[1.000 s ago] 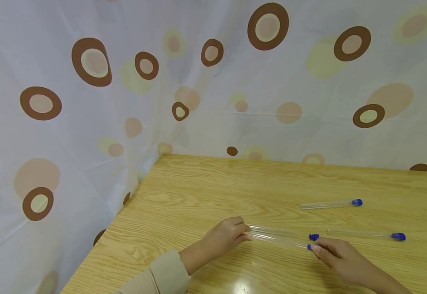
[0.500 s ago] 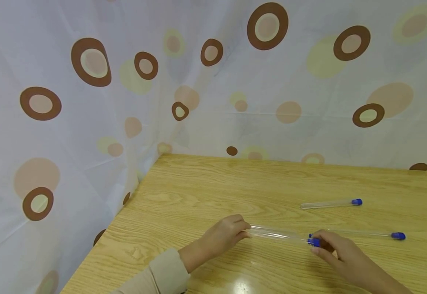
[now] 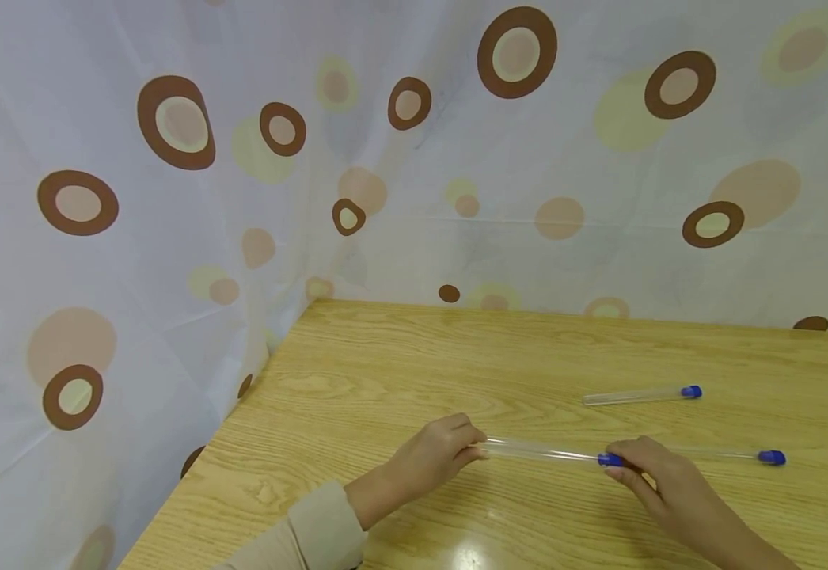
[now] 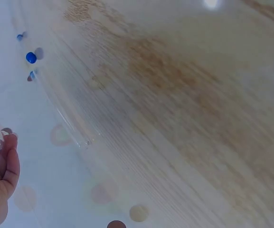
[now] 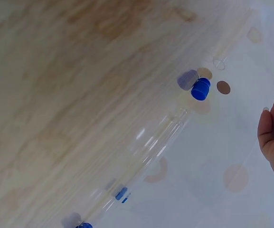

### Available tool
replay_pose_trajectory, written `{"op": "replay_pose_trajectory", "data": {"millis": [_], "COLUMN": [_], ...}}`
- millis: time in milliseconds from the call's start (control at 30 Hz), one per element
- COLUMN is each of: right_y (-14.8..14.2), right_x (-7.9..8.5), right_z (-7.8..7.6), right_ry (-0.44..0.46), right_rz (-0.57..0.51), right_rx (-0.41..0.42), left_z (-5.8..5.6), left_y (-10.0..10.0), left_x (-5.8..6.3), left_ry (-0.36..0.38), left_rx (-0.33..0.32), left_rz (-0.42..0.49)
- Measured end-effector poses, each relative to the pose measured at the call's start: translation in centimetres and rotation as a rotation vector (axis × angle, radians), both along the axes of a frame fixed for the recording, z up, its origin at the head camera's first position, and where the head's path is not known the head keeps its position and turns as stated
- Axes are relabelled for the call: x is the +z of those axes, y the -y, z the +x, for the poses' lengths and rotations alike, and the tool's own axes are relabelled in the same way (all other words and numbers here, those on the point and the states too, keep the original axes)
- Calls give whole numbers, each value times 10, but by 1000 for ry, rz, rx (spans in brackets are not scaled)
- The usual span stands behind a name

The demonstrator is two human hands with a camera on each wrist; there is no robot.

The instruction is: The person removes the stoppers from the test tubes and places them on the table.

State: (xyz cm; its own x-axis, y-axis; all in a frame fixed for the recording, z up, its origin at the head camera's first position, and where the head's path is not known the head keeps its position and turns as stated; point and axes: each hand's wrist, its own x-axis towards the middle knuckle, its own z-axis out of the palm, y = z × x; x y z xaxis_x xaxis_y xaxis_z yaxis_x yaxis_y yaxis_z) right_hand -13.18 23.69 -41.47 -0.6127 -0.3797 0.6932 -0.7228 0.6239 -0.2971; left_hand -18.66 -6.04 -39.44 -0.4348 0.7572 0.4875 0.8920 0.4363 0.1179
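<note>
White curtain (image 3: 414, 162) fills the back and left side, printed with brown rings plus peach and yellowish dots. Below it, a wood-grain table (image 3: 457, 364), yellowish, bright glare spot at the near edge. Beige sleeve (image 3: 317, 529) at the left wrist, cuff folded; right forearm (image 3: 731, 538) bare, coming in from lower right. Right hand (image 3: 659, 483) has its fingers and thumb narrow, pinching a blue cap. Left hand (image 3: 437, 455) also has its fingers narrow, thumb and fingertips pinching the opposite end of a clear test tube. That held test tube (image 3: 549, 454) runs roughly sideways between the two hands, near the front of the table, tilted slightly down toward the right; can't tell if a second one overlaps it, or whether it touches the tabletop. Two other clear test tubes lie flat: the far tube (image 3: 635, 397) just beyond the right hand, the near tube (image 3: 716, 453) partly hidden behind that hand. Smallest, the blue caps: the held cap (image 3: 609, 459) meets the right end of the held test tube, can't tell if fully seated; the far cap (image 3: 691, 392) sits on the right end of the far tube; the near cap (image 3: 772, 457) sits on the right end of the near tube.
</note>
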Motion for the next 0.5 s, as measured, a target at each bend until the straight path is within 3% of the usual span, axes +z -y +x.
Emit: {"op": "replay_pose_trajectory", "data": {"millis": [200, 400, 500], "right_y": [-2, -5, -6], "right_x": [0, 2, 2], "right_z": [1, 1, 2], "right_ry": [120, 298, 383], "right_rz": [-37, -29, -52], "right_rx": [20, 3, 40], "left_z": [1, 2, 3], "left_y": [0, 0, 1], "left_x": [0, 1, 2], "left_ry": [-2, -33, -49], "left_rx": [-4, -2, -4], "left_rz": [1, -6, -4]}}
